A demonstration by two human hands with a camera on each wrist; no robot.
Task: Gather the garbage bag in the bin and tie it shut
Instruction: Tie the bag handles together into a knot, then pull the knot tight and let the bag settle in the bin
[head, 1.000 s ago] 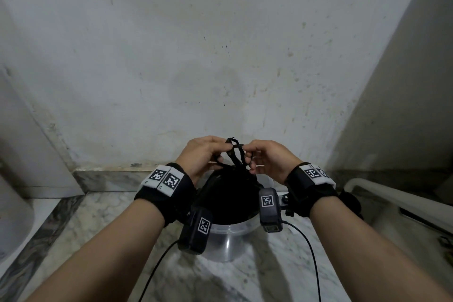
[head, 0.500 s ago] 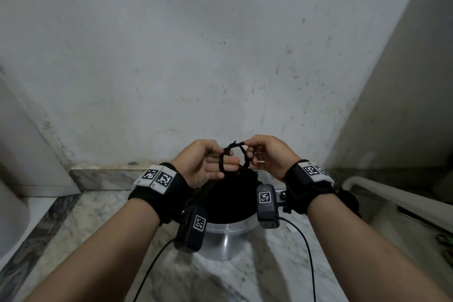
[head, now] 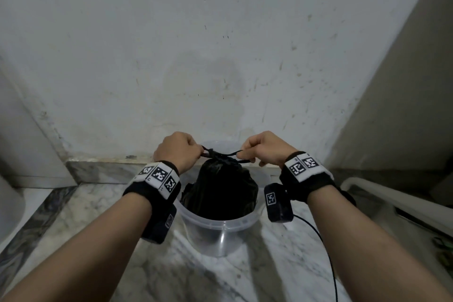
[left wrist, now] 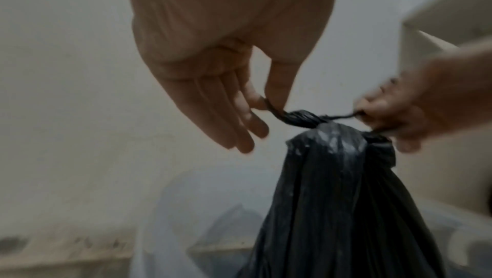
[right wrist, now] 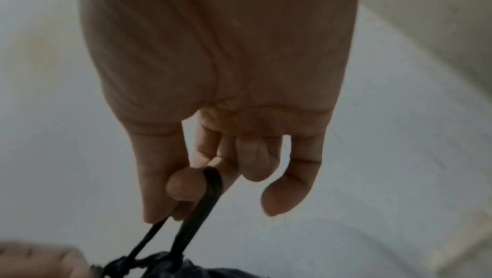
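A black garbage bag (head: 220, 191) stands gathered to a point inside a clear plastic bin (head: 218, 235) on the marble floor. A tight knot (left wrist: 301, 118) closes its neck. My left hand (head: 180, 152) pinches one twisted black tail (left wrist: 274, 107) between thumb and forefinger, left of the knot. My right hand (head: 261, 151) grips the other tail, a thin black loop (right wrist: 202, 202) pinched at the thumb and stretched right of the knot. Both tails are taut between the hands, above the bin. The bag (right wrist: 170, 265) shows at the bottom of the right wrist view.
A stained white wall (head: 220, 56) rises just behind the bin, above a marble skirting ledge (head: 103, 171). A white pipe or rail (head: 392, 201) runs at the right. Something white curves in at the far left edge (head: 7, 203). A black cable (head: 326, 252) trails from my right wrist.
My hands were close together, threading the tails into a loop above the bag. They have now drawn apart, left and right, and the loop has closed into a tight knot.
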